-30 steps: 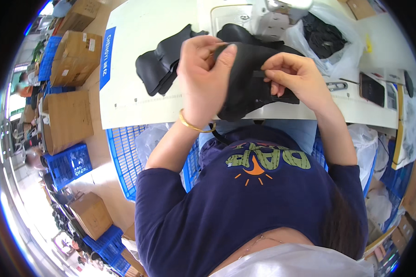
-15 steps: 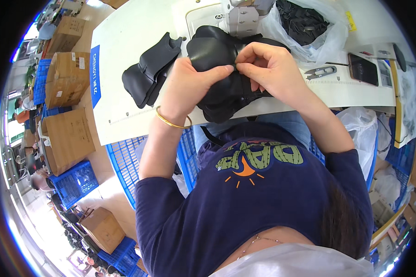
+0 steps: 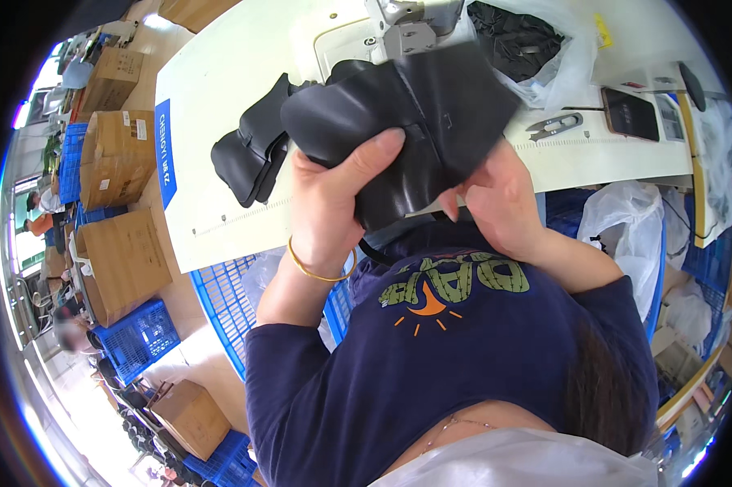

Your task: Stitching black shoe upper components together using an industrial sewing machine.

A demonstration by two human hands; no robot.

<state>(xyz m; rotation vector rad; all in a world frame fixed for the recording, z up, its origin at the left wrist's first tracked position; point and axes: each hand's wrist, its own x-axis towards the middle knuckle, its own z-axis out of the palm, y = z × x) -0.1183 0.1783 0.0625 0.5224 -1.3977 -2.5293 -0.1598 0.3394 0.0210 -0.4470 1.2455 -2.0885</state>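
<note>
My left hand (image 3: 338,191) grips a glossy black leather-like piece (image 3: 415,105), thumb on top and fingers underneath. The piece is tilted up above the table, and a seam runs down its middle. At its lower right edge is my right hand (image 3: 504,199), slightly blurred, its fingers mostly hidden behind the piece. Whether they hold the material I cannot tell. Left of the held piece, more black pieces of the same look (image 3: 252,150) lie stacked on the white table (image 3: 208,97).
Behind the piece stands a sewing machine (image 3: 406,32). A clear plastic bag of black scraps (image 3: 516,40), thread snips (image 3: 555,126) and a phone (image 3: 630,114) lie to the right. Blue crates (image 3: 220,300) stand below the table edge, and cardboard boxes (image 3: 118,158) line the left floor.
The black piece has been lifted off the table and turned, its seam now facing up. My right hand has moved from a pinch on top down to the piece's lower right edge.
</note>
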